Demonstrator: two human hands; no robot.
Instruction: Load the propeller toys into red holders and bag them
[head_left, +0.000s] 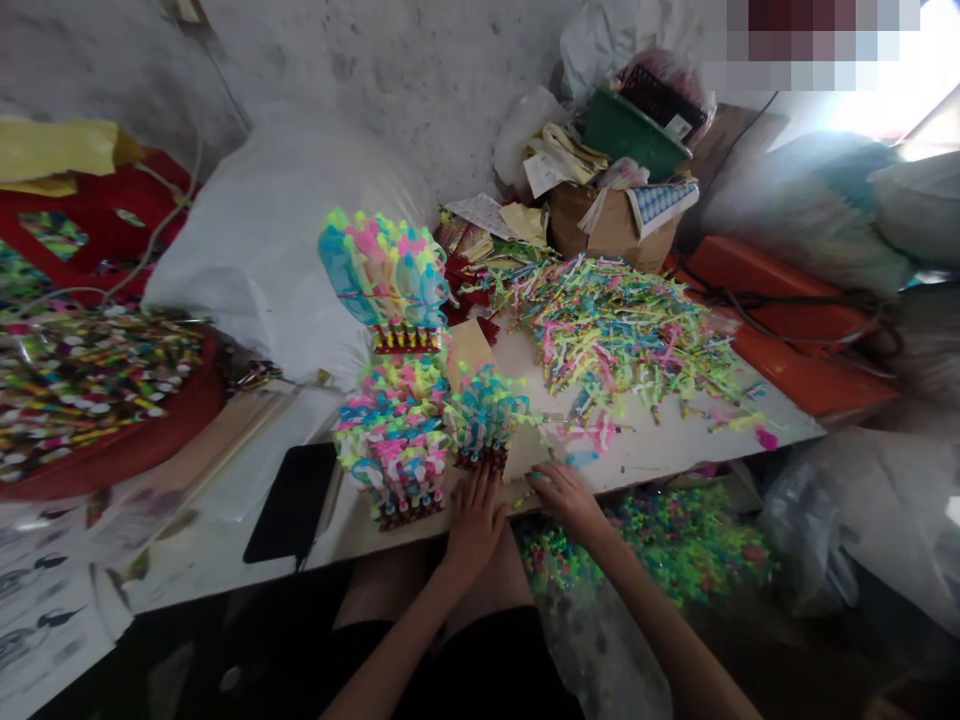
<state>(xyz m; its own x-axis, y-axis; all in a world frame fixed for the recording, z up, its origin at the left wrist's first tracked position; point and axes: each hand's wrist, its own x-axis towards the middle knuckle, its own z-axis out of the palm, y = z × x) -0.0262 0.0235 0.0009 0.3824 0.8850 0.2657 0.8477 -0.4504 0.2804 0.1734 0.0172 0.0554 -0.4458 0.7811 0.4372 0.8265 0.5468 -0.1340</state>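
Note:
My left hand point(476, 515) lies with its fingers stretched out against the front of a small dark red holder point(480, 459). Bright plastic pieces point(486, 405) in blue, green and yellow stand packed in that holder. To its right, my right hand point(570, 498) rests at the table's front edge with its fingers bent together; what they hold, if anything, is too small to make out. Left of my hands stands a larger group of filled holders point(409, 455) with pink, yellow and blue pieces. Behind it rises another filled holder with blue, pink and yellow tops point(390, 270).
A loose heap of colourful sticks point(622, 320) covers the table's right part. A black phone point(291, 503) lies at left, beside a red basin point(202, 400) of sticks. Cardboard box point(611, 225) and white sack point(300, 220) stand behind. Bagged green pieces point(690, 545) sit below the edge.

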